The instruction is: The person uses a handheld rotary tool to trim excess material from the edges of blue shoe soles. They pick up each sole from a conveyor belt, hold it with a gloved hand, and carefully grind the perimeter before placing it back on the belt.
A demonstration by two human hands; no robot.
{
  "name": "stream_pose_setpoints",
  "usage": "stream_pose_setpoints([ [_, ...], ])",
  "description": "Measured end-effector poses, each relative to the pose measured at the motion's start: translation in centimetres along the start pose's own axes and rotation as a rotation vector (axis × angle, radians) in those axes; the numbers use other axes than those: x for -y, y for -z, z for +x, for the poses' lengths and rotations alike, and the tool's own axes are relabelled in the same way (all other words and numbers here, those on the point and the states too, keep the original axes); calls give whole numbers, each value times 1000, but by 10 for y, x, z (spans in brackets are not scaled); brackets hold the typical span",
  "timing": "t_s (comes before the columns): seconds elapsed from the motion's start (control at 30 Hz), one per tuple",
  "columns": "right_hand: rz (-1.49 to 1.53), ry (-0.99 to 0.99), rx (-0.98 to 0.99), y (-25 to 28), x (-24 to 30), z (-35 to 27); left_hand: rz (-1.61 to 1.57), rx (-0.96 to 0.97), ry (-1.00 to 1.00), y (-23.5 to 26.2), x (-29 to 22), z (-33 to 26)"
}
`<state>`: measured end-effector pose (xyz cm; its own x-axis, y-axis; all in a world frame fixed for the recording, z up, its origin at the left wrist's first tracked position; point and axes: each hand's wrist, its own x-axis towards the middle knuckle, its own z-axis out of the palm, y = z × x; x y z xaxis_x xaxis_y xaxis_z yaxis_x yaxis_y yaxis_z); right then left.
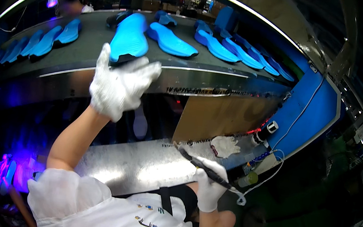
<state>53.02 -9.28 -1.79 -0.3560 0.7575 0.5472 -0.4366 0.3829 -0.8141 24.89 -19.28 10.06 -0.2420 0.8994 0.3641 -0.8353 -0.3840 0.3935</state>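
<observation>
My left hand (120, 86), in a white glove and slightly blurred, is raised at the front edge of the conveyor. Its thumb and fingers are spread apart around the near end of a bright blue shoe sole (129, 36) with a dark tip. Contact between the fingers and the sole is hard to make out. Lower right, my gloved right hand (210, 187) is closed around a long, slim black tool (202, 165), whose thin end points up and left over the metal ledge. A white cord hangs beside the tool's rear end.
More blue soles (171, 40) lie along the dark conveyor belt (95, 31). Below it runs a metal ledge (146, 166) with a spare white glove (225, 146) and a brown cardboard panel (222, 117). A blue machine side (307, 112) stands right. Another person (73, 5) is beyond the belt.
</observation>
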Motion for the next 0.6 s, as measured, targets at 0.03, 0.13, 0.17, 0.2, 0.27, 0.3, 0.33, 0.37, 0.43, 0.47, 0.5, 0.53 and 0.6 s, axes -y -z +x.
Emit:
stream_pose_setpoints([
  [0.03,-99,8,60,5,-9,0,65,13,69,15,-12,-5],
  [0.13,-122,-36,22,21,-36,-2,788,89,-317,13,-41,-8],
  [0.17,-150,-83,18,28,-44,0,1116,38,-625,0,-43,-1],
  [0.2,-133,-91,25,27,-47,0,1016,-241,-651,-12,-68,6],
  [0.27,-112,-164,6,23,-53,1,1051,-446,-552,-1,-150,34],
  [0.3,-110,-167,16,19,-53,4,1153,-520,-612,0,-173,45],
  [0.33,-89,-213,11,20,-64,2,1238,-694,-676,12,-198,67],
  [0.37,-65,-251,54,17,-73,1,1558,-729,-735,3,-215,65],
  [0.43,-66,-345,25,18,-85,4,2233,-823,-407,54,-251,118],
  [0.47,-71,-344,0,20,-89,6,2500,-799,-243,56,-242,142],
  [0.5,-77,-393,4,21,-91,10,2797,-759,-81,53,-236,159],
  [0.53,-81,-443,9,21,-94,14,3071,-681,59,49,-230,176],
  [0.6,-57,-441,-20,12,-88,22,3569,-578,256,74,-249,195],
])
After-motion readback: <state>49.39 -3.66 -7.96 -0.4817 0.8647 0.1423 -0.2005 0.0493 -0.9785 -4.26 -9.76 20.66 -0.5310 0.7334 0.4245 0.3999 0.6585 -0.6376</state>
